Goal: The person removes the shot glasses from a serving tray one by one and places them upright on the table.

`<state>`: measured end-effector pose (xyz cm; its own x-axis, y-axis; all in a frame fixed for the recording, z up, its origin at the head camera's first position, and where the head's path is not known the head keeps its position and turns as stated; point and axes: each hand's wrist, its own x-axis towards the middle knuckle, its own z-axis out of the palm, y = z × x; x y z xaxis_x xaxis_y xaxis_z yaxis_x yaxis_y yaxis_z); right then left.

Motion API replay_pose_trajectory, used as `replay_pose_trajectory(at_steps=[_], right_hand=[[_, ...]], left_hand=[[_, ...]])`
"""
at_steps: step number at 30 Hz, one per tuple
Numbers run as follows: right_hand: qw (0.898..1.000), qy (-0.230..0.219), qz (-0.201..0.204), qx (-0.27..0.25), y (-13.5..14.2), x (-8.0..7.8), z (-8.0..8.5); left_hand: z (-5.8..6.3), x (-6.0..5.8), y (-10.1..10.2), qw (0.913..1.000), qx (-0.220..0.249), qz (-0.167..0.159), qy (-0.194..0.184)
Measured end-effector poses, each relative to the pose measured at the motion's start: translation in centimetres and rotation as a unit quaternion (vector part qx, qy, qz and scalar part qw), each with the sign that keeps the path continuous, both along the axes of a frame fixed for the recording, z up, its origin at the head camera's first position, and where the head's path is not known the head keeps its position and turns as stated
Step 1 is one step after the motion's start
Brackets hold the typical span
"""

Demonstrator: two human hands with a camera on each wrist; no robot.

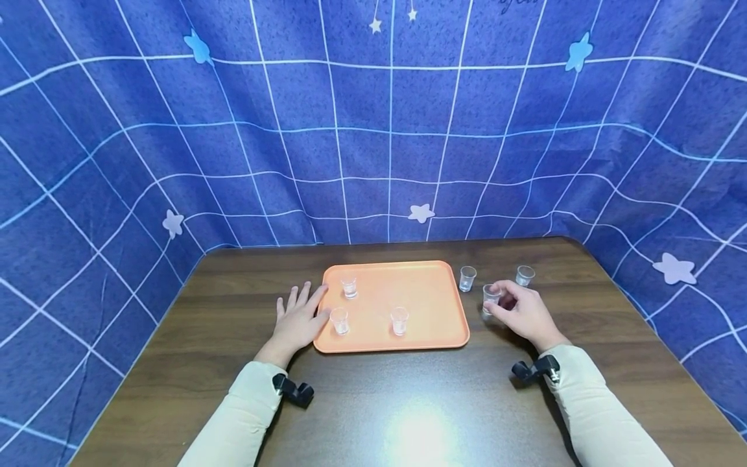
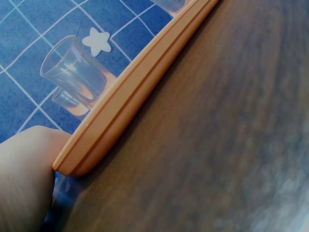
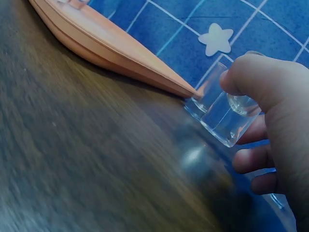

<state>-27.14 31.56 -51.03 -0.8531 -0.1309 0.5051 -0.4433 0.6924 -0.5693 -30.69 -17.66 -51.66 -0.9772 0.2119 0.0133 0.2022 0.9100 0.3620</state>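
Note:
An orange tray (image 1: 428, 305) lies on the table with three clear shot glasses on it: one at back left (image 1: 349, 288), one at front left (image 1: 340, 322) and one near the front middle (image 1: 399, 322). My left hand (image 1: 296, 323) has its fingers spread and touches the tray's left edge; its thumb (image 2: 36, 154) is against the rim in the left wrist view. To the right of the tray, my right hand (image 1: 524, 314) pinches another shot glass (image 3: 224, 116) between thumb and fingers. That glass is upright, at or just above the tabletop; I cannot tell which.
Two more shot glasses stand on the wooden table (image 1: 373, 395) to the right of the tray, one by its edge (image 1: 467, 279) and one behind my right hand (image 1: 524, 275). A blue curtain (image 1: 362, 149) with white lines and stars surrounds the table's back and sides.

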Motion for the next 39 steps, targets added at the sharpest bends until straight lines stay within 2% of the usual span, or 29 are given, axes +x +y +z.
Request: replay_pose_trajectory(at_steps=[16, 39], right_hand=[[0.999, -0.027, -0.013, 0.03, 1.3, 0.1, 0.0], [0.998, -0.048, -0.028, 0.029, 1.8, 0.0, -0.1]], left_hand=[[0.2, 0.3, 0.2, 1.0, -0.002, 0.004, 0.003], [0.0, -0.1, 0.2, 1.0, -0.004, 0.007, -0.004]])
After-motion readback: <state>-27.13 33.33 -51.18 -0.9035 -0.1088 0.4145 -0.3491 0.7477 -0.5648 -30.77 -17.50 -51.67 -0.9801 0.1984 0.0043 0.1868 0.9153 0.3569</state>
